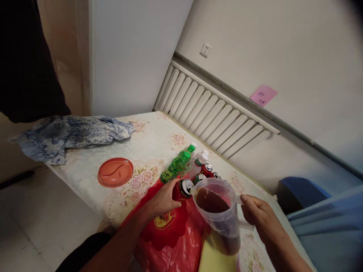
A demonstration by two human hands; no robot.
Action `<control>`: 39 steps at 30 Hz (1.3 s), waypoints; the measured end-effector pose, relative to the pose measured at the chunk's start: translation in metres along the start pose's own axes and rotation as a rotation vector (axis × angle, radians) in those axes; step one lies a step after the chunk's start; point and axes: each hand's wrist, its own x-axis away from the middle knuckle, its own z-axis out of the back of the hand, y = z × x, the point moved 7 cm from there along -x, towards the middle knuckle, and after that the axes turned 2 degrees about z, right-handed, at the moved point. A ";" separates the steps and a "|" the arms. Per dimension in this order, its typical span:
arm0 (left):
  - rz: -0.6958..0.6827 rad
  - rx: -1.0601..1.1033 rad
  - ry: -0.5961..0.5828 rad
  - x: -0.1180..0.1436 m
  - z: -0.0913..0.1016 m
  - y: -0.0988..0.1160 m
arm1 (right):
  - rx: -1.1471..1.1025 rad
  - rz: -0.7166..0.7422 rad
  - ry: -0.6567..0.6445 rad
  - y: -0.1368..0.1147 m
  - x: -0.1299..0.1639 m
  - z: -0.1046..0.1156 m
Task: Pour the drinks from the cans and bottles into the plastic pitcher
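**Red can tipped into a clear jug**

Floral-printed cloth covers the table (159, 139), smooth and pale, with a ribbed white radiator (210, 109) running along the wall behind it. A rumpled blue-and-white patterned fabric (70, 132) lies at the far end, and a crinkled red plastic bag (170, 234) spreads glossy under the hands. The round orange plastic lid (115, 172) rests flat, well apart from the rest. The clear plastic pitcher (221, 215), cylindrical and upright, holds dark brown liquid; the right hand (259, 215) is clenched round its handle. Green plastic bottles (177, 166) lie on their sides beyond it. The left hand (163, 200) grips the red aluminium drink can (183, 189), its long axis near horizontal, opened top pointing right, touching the pitcher's rim.
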 end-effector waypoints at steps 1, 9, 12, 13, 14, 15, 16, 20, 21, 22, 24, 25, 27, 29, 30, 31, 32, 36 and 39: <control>0.001 0.000 -0.003 0.000 0.000 0.001 | 0.007 0.003 -0.003 0.000 0.000 0.000; -0.013 0.000 -0.014 -0.001 0.001 0.003 | 0.043 0.021 0.010 -0.004 -0.001 0.000; -0.015 0.012 -0.005 -0.001 -0.001 -0.001 | 0.047 0.019 0.001 -0.006 0.000 0.000; -0.016 0.014 -0.005 -0.002 -0.002 -0.002 | 0.050 0.019 -0.002 -0.006 0.000 -0.001; -0.015 0.013 -0.004 -0.002 -0.002 -0.004 | 0.052 0.019 -0.003 -0.007 0.000 -0.001; -0.012 0.010 -0.003 -0.003 -0.003 -0.005 | 0.053 0.018 -0.003 -0.007 0.000 -0.001; -0.008 0.005 0.000 -0.003 -0.003 -0.006 | 0.052 0.017 -0.002 -0.008 0.000 -0.001; -0.010 -0.006 0.002 -0.003 -0.003 -0.007 | 0.041 0.007 -0.005 -0.009 0.000 -0.002; -0.012 -0.006 0.000 -0.003 -0.003 -0.007 | 0.041 0.006 -0.007 -0.009 0.000 -0.002; -0.011 -0.006 -0.003 -0.003 -0.003 -0.008 | 0.041 0.004 -0.008 -0.009 0.000 -0.003; -0.004 -0.009 -0.006 -0.003 -0.003 -0.009 | 0.039 0.001 -0.008 -0.008 0.000 -0.002; -0.001 -0.011 -0.005 -0.003 -0.003 -0.009 | 0.038 0.000 -0.010 -0.007 0.000 -0.002; 0.001 -0.012 -0.001 -0.003 -0.003 -0.010 | 0.040 0.002 -0.017 -0.005 -0.001 -0.002; -0.004 -0.008 -0.005 -0.003 -0.003 -0.009 | 0.044 0.006 -0.025 -0.004 -0.001 -0.001; -0.010 -0.005 -0.015 -0.003 -0.004 -0.009 | 0.043 0.006 -0.028 -0.003 -0.002 -0.001; -0.015 -0.005 -0.023 -0.003 -0.004 -0.008 | 0.041 0.006 -0.030 -0.003 -0.002 -0.001; -0.016 -0.010 -0.024 -0.003 -0.004 -0.008 | 0.038 0.004 -0.031 -0.003 -0.002 -0.002; -0.002 -0.033 -0.006 -0.003 -0.003 -0.009 | 0.033 0.002 -0.028 -0.005 -0.002 -0.002; -0.016 -0.028 -0.004 -0.003 -0.004 -0.009 | 0.035 0.001 -0.023 -0.006 -0.002 -0.003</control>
